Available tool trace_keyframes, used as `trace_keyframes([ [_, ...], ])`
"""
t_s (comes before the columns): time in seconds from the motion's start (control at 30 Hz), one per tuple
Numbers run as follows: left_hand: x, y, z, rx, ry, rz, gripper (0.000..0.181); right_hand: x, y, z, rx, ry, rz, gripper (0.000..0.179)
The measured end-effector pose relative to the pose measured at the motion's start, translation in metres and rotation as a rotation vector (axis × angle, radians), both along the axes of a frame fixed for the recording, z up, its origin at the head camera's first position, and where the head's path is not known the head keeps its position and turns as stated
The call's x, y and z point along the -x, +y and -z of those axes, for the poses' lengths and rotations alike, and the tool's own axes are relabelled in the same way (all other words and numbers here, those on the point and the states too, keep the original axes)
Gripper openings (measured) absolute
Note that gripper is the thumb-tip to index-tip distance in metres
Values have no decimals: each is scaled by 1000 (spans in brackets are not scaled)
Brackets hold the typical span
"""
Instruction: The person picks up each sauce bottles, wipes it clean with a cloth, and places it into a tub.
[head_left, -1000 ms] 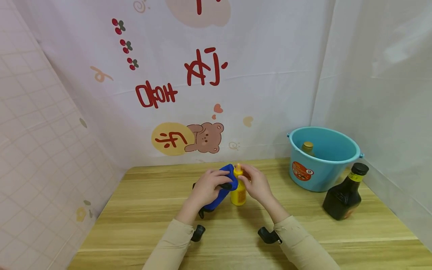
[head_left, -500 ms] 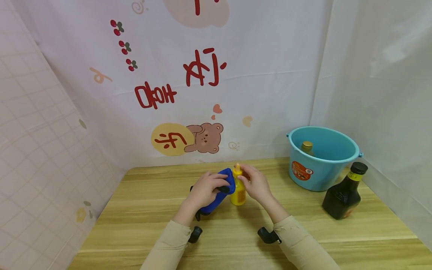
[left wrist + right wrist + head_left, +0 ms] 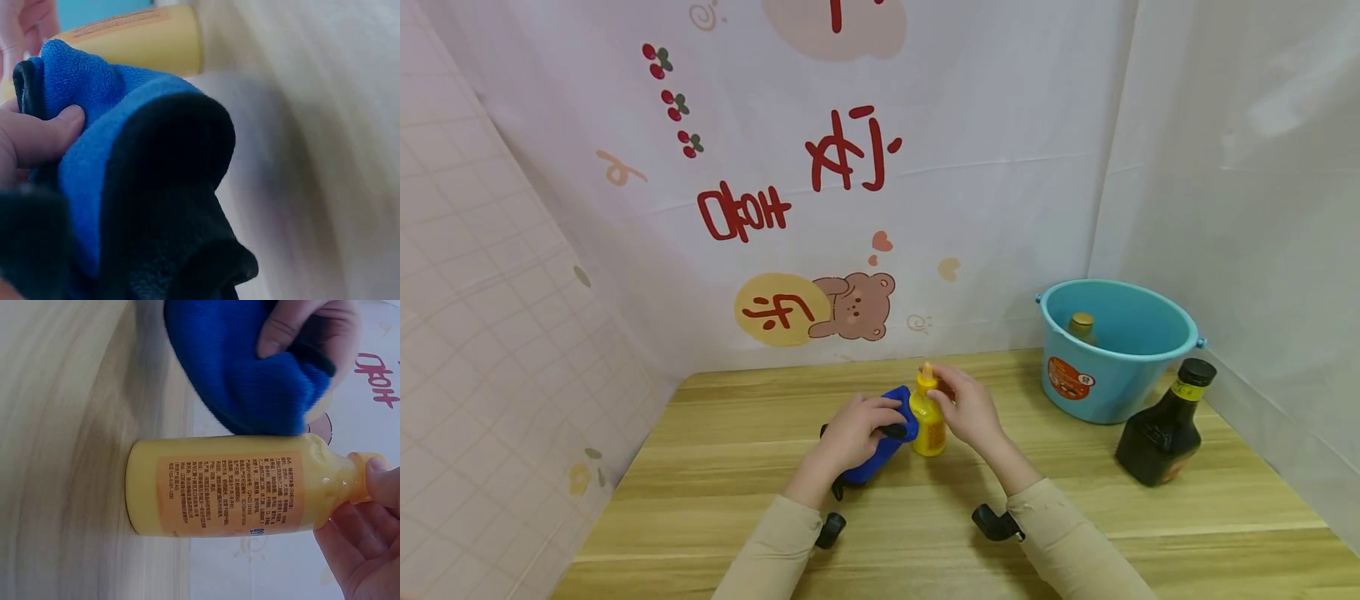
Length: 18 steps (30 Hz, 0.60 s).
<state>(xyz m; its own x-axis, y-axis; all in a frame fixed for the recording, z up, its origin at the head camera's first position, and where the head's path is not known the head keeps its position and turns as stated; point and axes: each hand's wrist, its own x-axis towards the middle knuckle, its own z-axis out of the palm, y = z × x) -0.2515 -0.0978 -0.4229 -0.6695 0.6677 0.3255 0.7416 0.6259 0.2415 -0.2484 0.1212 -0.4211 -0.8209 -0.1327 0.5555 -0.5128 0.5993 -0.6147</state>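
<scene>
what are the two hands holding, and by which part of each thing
The left hand grips the blue cloth by a folded part near its dark edging; the right hand holds the yellow bottle at its cap end.

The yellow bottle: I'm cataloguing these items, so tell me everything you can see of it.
The yellow bottle looks like smooth plastic, with an orange label of small dark print, narrowing to a pointed cap. It stands upright on the wooden table. The right hand holds it near the top, and the blue cloth in the left hand appears to touch its side.
</scene>
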Motion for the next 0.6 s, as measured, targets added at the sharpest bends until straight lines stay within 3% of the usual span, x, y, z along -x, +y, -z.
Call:
trace_keyframes([
  [0.17, 2, 1, 10, 55, 21, 12, 34, 0, 0, 0, -4, -4, 11, 34],
  [0.33, 1, 3, 13, 100, -5, 10, 35, 0, 0, 0, -3, 7, 12, 35],
  [0.6, 3, 9, 20, 210, 23, 12, 36, 0, -1, 1, -6, 2, 14, 35],
])
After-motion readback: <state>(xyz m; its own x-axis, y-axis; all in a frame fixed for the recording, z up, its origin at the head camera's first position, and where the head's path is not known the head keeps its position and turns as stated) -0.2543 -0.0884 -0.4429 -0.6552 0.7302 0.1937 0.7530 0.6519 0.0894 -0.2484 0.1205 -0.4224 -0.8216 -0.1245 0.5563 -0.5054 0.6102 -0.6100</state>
